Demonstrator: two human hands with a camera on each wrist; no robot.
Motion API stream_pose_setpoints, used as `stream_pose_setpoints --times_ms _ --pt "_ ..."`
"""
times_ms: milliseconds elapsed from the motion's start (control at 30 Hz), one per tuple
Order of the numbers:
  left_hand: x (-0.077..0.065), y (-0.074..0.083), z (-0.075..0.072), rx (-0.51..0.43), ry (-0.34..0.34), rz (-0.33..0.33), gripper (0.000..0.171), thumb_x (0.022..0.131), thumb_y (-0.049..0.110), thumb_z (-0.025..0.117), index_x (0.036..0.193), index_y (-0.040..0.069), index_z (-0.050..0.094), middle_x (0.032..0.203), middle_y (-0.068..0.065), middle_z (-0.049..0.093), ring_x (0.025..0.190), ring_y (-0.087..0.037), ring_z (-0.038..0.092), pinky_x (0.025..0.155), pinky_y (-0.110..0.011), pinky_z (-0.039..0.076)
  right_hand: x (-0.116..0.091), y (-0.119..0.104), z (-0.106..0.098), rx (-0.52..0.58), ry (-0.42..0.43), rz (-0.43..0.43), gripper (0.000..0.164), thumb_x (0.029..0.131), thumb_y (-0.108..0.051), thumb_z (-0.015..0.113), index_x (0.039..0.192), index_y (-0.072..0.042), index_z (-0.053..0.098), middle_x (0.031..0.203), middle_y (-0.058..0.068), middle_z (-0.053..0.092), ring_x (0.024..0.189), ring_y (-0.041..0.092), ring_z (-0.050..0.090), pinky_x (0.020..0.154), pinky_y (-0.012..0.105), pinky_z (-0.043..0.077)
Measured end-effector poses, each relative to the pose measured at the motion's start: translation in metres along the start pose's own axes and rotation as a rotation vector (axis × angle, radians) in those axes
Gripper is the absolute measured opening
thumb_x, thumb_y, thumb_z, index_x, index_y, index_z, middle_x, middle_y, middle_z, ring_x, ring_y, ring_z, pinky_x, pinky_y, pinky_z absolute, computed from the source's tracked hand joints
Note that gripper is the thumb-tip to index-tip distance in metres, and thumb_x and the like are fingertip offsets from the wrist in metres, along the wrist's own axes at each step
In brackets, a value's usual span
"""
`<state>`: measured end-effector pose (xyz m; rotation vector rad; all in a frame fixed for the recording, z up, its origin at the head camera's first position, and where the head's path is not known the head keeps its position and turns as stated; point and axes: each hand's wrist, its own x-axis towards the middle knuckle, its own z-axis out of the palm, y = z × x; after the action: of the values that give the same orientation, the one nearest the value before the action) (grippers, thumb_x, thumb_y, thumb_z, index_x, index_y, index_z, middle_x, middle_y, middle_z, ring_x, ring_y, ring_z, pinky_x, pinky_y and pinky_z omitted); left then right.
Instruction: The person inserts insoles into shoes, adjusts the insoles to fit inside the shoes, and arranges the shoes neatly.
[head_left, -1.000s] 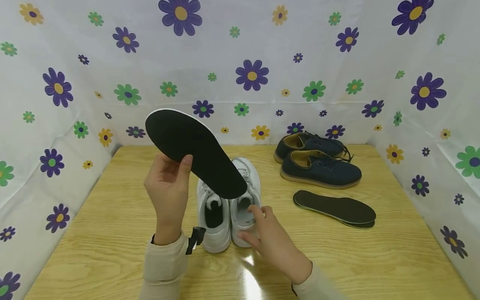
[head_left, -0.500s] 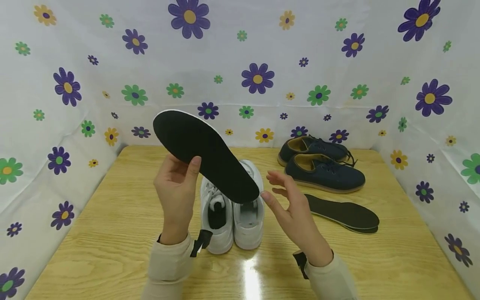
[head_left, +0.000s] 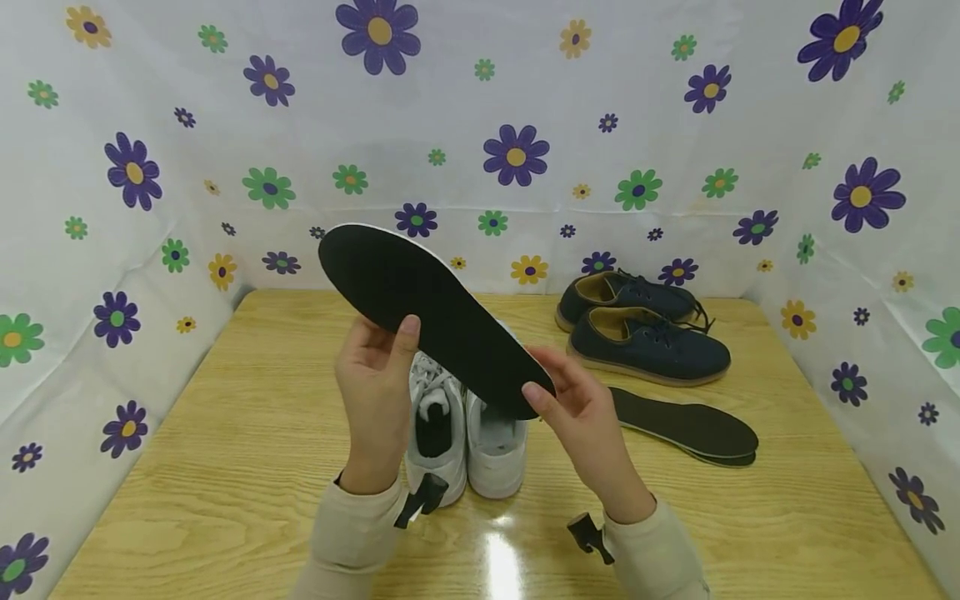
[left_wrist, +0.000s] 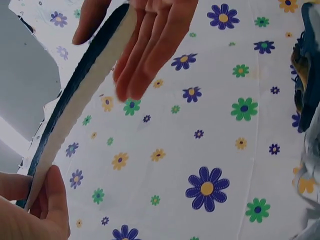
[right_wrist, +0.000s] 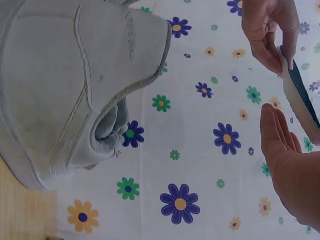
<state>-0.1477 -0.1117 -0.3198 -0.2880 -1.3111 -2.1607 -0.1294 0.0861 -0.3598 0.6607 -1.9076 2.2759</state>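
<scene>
In the head view my left hand (head_left: 378,383) pinches a black insole (head_left: 435,325) with a pale underside, thumb across the dark face. The insole is raised and slants down to the right over a pair of white sneakers (head_left: 497,471). My right hand (head_left: 592,417) is at its lower end, thumb before it and fingers behind. In the left wrist view, the right hand's fingers (left_wrist: 150,55) are straight, with small gaps to the insole. A black insole lies inside the left sneaker (head_left: 433,429). The right sneaker's inside looks grey; its front is partly hidden.
Two more dark insoles (head_left: 686,425) lie stacked on the wooden table (head_left: 225,467) at the right. Behind them stands a pair of navy lace-up shoes (head_left: 652,342). A white cloth (head_left: 450,100) with flowers surrounds the back and sides.
My right hand has left the right sneaker's opening and risen to the insole's lower end. The left hand has carried the insole a little to the right, keeping its grip.
</scene>
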Motion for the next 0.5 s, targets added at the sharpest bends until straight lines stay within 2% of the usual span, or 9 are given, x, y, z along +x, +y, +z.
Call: stream_pose_setpoints --times_ms 100,233,500 --pt "-0.003 -0.0029 0.0037 -0.012 0.021 -0.018 0.016 0.089 -0.004 0.063 0.103 0.003 0.062 0.095 -0.006 0.061 0.09 -0.017 0.058 0.083 -0.027 0.049 0.0 -0.0008 0.0028 0.121 0.032 0.064 0.033 0.092 0.0 0.06 0.125 -0.006 0.059 0.119 0.004 0.062 0.111 0.019 0.06 0.091 0.032 0.05" --pt "-0.007 -0.0066 0.0075 -0.035 0.032 -0.023 0.021 0.089 -0.005 0.062 0.109 0.003 0.06 0.1 -0.007 0.06 0.094 -0.018 0.058 0.085 -0.027 0.049 -0.0003 -0.0022 0.0064 0.233 0.075 0.098 0.03 0.09 0.004 0.061 0.113 -0.015 0.065 0.115 0.002 0.062 0.112 0.018 0.06 0.093 0.033 0.049" --pt "-0.0103 -0.0083 0.0098 -0.014 -0.004 -0.046 0.026 0.088 -0.005 0.062 0.112 0.002 0.058 0.101 -0.005 0.06 0.093 -0.016 0.057 0.084 -0.025 0.049 0.0011 -0.0023 0.0048 0.277 0.211 0.068 0.032 0.091 0.01 0.056 0.102 -0.015 0.071 0.104 0.002 0.069 0.105 0.018 0.065 0.089 0.034 0.051"
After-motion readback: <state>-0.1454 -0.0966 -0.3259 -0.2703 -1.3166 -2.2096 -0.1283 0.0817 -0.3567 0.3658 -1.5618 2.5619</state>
